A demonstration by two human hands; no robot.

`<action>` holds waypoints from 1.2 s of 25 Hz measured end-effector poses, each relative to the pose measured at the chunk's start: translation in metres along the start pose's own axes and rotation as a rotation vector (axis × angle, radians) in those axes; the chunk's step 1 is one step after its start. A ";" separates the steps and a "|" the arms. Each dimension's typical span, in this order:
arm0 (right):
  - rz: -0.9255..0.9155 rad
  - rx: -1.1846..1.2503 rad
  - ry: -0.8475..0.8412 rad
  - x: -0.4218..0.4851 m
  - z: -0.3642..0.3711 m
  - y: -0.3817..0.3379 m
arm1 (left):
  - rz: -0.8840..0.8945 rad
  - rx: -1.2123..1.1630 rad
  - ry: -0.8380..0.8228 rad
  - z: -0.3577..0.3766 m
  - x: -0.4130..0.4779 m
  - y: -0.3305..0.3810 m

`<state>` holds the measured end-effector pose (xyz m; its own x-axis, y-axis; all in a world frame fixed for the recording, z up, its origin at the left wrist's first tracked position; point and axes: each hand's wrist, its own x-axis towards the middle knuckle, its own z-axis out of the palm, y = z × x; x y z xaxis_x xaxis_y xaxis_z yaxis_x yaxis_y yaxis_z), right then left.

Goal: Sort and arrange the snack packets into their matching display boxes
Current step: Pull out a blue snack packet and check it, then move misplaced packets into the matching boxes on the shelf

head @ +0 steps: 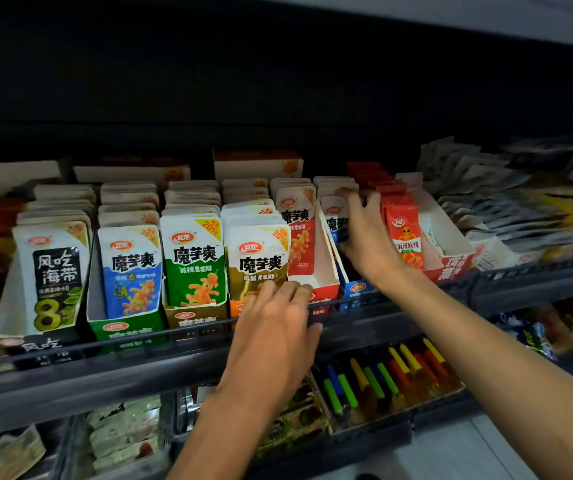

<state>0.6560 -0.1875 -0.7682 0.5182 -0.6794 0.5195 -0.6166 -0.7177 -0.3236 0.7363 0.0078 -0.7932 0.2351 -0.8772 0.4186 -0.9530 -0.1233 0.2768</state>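
Note:
A row of display boxes stands on the dark shelf (pixel 105 372). From the left come black seaweed packets (pixel 55 275), blue packets (pixel 131 271) in a green box (pixel 122 329), green packets (pixel 193 261), olive packets (pixel 257 261) in an orange box, and red packets (pixel 299 233) in a red-and-white box (pixel 319 271). My right hand (pixel 364 233) reaches into the blue box (pixel 356 289) and grips a blue packet (pixel 335 220) at its top. My left hand (pixel 274 327) rests with curled fingers on the front of the orange box, over the shelf rail.
Tall red stick packets (pixel 404 237) fill a red box to the right. Loose pale packets (pixel 486 188) pile at the far right. The lower shelf holds coloured tubes (pixel 382 375) and green-white packets (pixel 126 431). An upper shelf overhangs, dark.

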 end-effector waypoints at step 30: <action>-0.603 -0.417 -0.120 0.001 0.056 -0.250 | -0.466 0.184 0.247 -0.084 -0.057 -0.143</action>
<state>0.8437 -0.0175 -0.7305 0.8845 -0.2151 0.4140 -0.3660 -0.8702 0.3298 0.8753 0.1144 -0.7845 0.6561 -0.5785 0.4846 -0.7501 -0.5706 0.3344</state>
